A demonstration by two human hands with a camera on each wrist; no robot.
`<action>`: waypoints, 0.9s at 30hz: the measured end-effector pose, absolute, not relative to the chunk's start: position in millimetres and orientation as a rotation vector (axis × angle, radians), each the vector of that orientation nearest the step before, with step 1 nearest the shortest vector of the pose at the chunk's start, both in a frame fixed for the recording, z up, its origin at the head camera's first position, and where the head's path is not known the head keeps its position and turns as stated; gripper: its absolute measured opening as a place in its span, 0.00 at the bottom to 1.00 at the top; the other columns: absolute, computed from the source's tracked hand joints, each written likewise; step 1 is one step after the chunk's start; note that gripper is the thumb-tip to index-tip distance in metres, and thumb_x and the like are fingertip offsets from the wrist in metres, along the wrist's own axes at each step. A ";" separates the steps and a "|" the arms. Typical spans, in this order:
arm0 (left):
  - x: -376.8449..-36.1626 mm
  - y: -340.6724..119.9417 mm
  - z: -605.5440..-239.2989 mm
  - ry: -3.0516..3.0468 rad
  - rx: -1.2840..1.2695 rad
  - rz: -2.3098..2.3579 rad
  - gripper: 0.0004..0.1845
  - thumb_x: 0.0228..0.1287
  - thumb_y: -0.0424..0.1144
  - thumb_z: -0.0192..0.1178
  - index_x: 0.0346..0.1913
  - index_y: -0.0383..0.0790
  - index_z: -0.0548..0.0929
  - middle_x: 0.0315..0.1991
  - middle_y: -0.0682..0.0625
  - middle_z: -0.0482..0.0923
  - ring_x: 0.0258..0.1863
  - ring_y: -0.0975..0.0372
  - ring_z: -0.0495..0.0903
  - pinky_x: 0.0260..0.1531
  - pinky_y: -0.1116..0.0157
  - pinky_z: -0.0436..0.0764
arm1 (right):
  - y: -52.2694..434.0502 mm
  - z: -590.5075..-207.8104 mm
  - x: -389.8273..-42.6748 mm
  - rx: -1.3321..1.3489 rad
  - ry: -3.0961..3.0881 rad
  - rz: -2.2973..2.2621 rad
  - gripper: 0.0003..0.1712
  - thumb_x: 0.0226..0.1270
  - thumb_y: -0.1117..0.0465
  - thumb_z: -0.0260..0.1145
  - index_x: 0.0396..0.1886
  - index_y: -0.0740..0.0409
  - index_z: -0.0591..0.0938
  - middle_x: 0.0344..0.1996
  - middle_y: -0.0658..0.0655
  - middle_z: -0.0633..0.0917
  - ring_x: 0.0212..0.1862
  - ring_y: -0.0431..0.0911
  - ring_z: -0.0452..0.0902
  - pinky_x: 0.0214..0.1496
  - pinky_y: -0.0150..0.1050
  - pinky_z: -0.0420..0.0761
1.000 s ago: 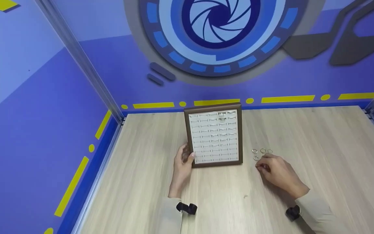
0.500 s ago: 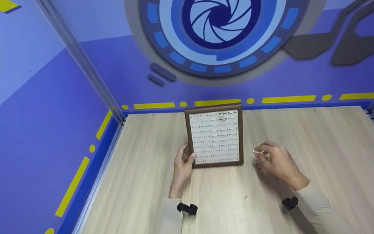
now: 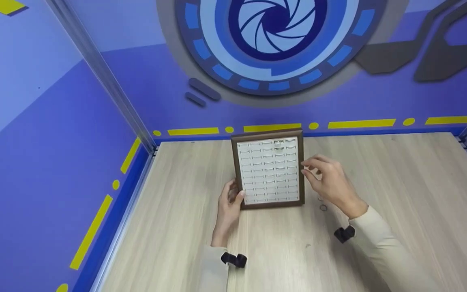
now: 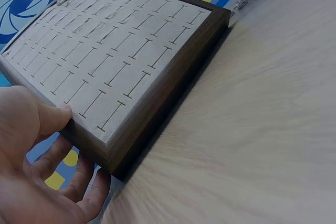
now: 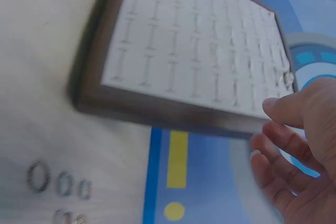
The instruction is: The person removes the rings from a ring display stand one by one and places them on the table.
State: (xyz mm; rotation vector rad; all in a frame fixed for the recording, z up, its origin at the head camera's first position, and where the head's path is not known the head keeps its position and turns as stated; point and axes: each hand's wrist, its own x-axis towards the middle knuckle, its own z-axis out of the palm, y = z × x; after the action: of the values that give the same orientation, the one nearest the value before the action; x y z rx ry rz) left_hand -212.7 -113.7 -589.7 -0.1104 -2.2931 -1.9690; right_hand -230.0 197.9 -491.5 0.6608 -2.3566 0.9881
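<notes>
A brown-framed ring tray (image 3: 272, 205) with a white slotted insert lies in the middle of the table. Three rings (image 3: 279, 142) sit in its far rows. My left hand (image 3: 233, 196) grips the tray's near left corner, thumb on the insert (image 4: 55, 114) and fingers under the frame. Beside the tray's right edge my right hand (image 3: 305, 169) hovers with thumb and forefinger pinched together on a small ring that barely shows. Loose rings (image 3: 323, 207) lie on the table below that hand, and the right wrist view shows several of them (image 5: 58, 182).
The tray stands on a light wooden table (image 3: 399, 182) enclosed by blue walls on the left and at the back. A metal post (image 3: 108, 89) rises at the back left corner. Bare wood stretches to the right and in front of the tray.
My right hand picked a ring from the loose group and lifted it up and left to the tray's right edge. The left hand and the tray stayed put.
</notes>
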 end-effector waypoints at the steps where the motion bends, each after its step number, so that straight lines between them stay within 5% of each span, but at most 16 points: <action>1: -212.5 -113.8 -589.6 -2.293 -0.108 -1.965 0.28 0.80 0.33 0.60 0.77 0.34 0.68 0.69 0.34 0.76 0.70 0.40 0.77 0.74 0.42 0.75 | 194.5 -488.1 -232.2 0.672 -2.343 0.989 0.10 0.62 0.75 0.77 0.44 0.67 0.90 0.39 0.61 0.91 0.36 0.49 0.87 0.37 0.44 0.90; 20: -215.1 -114.1 -591.0 -2.295 -0.137 -1.922 0.27 0.78 0.34 0.61 0.75 0.33 0.70 0.67 0.33 0.77 0.69 0.39 0.78 0.73 0.40 0.75 | 151.8 -478.2 -268.8 0.739 -2.129 0.930 0.09 0.60 0.78 0.77 0.40 0.69 0.90 0.36 0.62 0.87 0.30 0.46 0.78 0.29 0.34 0.78; 27: -213.8 -114.2 -589.4 -2.319 -0.153 -1.913 0.26 0.79 0.33 0.60 0.75 0.35 0.70 0.67 0.35 0.77 0.68 0.42 0.79 0.72 0.44 0.77 | 146.7 -480.1 -273.8 0.730 -2.125 0.929 0.08 0.61 0.78 0.75 0.39 0.68 0.90 0.38 0.61 0.87 0.36 0.49 0.84 0.36 0.38 0.87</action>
State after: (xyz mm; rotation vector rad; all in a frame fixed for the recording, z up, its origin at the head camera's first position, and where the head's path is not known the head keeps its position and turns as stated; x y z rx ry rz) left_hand -213.8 -114.2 -589.4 -0.1528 -2.3190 -1.9135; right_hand -273.8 146.7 -480.1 0.7299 -2.1247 0.9292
